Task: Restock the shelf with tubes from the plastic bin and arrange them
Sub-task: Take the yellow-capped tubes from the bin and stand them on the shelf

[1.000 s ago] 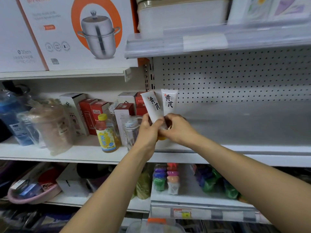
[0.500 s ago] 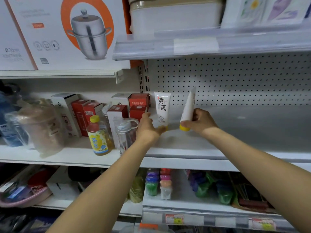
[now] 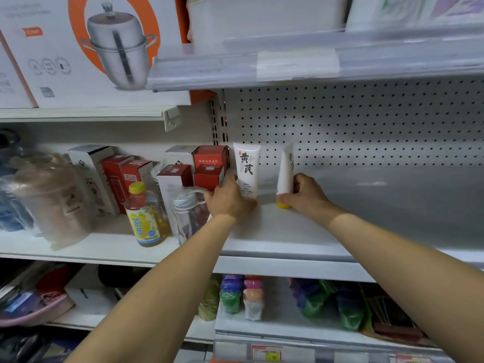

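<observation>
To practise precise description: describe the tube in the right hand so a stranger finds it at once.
Find the shelf backed by white pegboard. Two white tubes stand there. The right tube, in the right hand, is turned edge-on, yellow cap showing; the left tube faces front.

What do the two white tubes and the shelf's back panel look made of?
Left tube and right tube: likely soft plastic, smooth white, flat crimped tops. The right tube's cap: yellow, probably plastic. Back panel: probably painted sheet metal, matte, regular punched holes.
</observation>
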The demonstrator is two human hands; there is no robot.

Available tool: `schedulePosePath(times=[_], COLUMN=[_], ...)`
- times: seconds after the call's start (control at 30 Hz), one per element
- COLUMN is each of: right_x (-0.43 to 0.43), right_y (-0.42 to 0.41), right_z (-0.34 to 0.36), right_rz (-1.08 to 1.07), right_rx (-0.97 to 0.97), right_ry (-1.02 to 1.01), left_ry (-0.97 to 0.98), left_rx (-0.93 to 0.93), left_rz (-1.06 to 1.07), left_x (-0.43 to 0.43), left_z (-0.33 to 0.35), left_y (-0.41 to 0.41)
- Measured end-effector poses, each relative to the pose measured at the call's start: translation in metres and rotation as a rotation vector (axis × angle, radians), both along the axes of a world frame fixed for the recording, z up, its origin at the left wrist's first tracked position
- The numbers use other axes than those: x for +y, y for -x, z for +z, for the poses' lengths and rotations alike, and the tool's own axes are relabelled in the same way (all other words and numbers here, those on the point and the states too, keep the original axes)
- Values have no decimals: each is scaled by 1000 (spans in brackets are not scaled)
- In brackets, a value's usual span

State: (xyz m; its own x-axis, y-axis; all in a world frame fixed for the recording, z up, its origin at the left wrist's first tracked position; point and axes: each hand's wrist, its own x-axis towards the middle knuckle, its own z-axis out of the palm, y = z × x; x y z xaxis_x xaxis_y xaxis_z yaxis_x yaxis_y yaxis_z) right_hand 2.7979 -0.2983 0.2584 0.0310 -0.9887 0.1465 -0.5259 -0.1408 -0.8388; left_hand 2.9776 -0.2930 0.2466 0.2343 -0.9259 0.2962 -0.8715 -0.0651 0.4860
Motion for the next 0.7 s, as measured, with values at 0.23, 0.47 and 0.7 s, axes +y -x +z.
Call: schedulePosePath(times=[0.23,0.47,0.7], right_x=[-12,-14,1], right_y=[-5,-7,-6], right_z=[-2,-5,-3], right_rz=[-25,-56,-69], right_rx=[33,73,95], right_ry=[23,17,-31], left_ry=[10,13,-82], left_rx=[-21,12,116], left_rz=[-1,-25,-65], left_x=[-13,-12,-8], left_z=[0,-3,0], left_y=[3,1,-3])
